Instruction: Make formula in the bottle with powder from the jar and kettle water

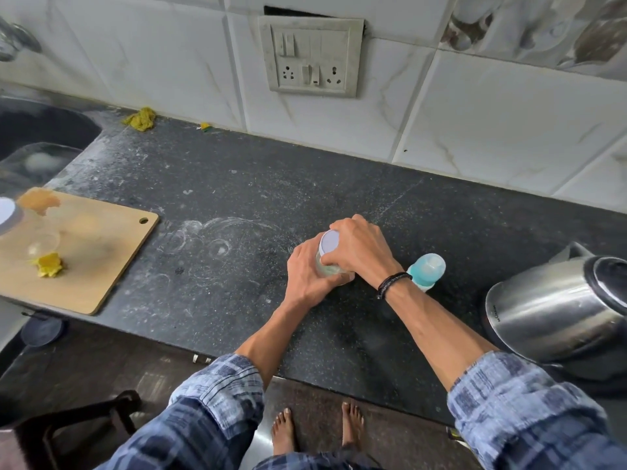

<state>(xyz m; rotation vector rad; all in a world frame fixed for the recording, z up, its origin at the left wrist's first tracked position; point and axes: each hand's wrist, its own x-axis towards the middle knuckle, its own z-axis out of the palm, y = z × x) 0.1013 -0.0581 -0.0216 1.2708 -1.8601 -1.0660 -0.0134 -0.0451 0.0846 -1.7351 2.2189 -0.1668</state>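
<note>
- The left hand [305, 269] wraps the jar [327, 257] on the counter [237, 184].
- The right hand [359, 245] clamps its fingers over the lid [329, 240].
- The bottle [426, 269] stands just beside the right wrist, the kettle [556, 307] further right.

Bare countertop [237, 184] left of jar [328, 254], bottle [425, 269] and kettle [556, 300] crowding right

Both hands [339, 262] around jar [328, 254]
</note>
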